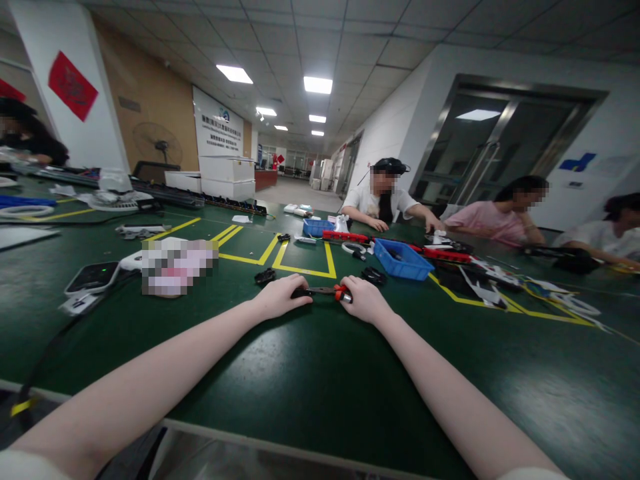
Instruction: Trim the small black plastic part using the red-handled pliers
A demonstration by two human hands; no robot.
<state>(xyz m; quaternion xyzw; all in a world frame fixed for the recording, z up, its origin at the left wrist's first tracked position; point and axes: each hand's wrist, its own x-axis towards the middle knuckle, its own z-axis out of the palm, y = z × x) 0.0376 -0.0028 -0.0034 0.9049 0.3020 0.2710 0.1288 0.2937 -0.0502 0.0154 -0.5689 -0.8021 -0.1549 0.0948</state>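
Head view: pliers [326,290] extend from right grip [364,299] toward left grip [284,295]

A lettered sign [220,130] and green worktable [250,380] suggest an office workshop.

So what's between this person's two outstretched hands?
In the head view, orange-handled pliers, held in the right hand, their metal nose pointing toward a dark piece in the left hand.

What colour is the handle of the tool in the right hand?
The visible part of the handle is orange-red; see the head view.
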